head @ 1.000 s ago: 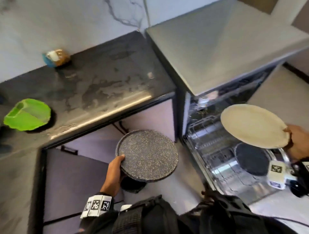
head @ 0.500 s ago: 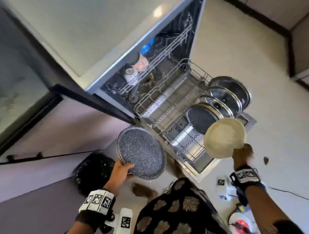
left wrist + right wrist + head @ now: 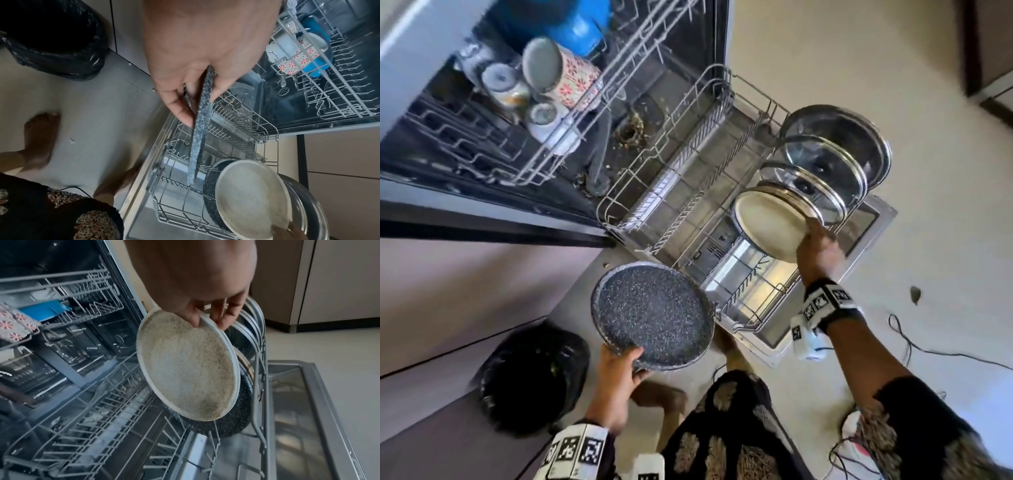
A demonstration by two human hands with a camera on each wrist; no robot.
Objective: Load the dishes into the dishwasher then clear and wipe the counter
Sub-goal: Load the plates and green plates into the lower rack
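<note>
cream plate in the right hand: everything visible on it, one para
The cream plate is round and shallow with a low raised rim, pale and finely speckled, stoneware by the look, with a darker smudge near its lower edge. The right hand pinches its upper rim, thumb on the face, fingers behind. It stands on edge, tilted, low in the pulled-out lower rack, right in front of a dark speckled plate already racked. Whether it touches that plate or the tines cannot be told.
</note>
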